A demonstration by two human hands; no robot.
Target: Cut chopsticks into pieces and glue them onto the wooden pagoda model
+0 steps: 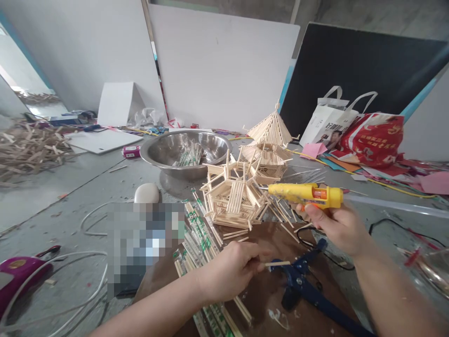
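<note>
My right fingers point(318, 217) grip the glue gun point(298, 193), my left fingers point(255, 254) a stick point(279, 264); one careless swing could snag the framework point(235, 197).

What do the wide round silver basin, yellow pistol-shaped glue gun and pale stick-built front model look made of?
Wide round silver basin: polished metal, likely stainless steel; bright reflections.
Yellow glue gun: probably moulded plastic, slight sheen; evenly coloured shell.
Pale stick-built front model: bare wood or bamboo, matte; natural straw tone.
</note>
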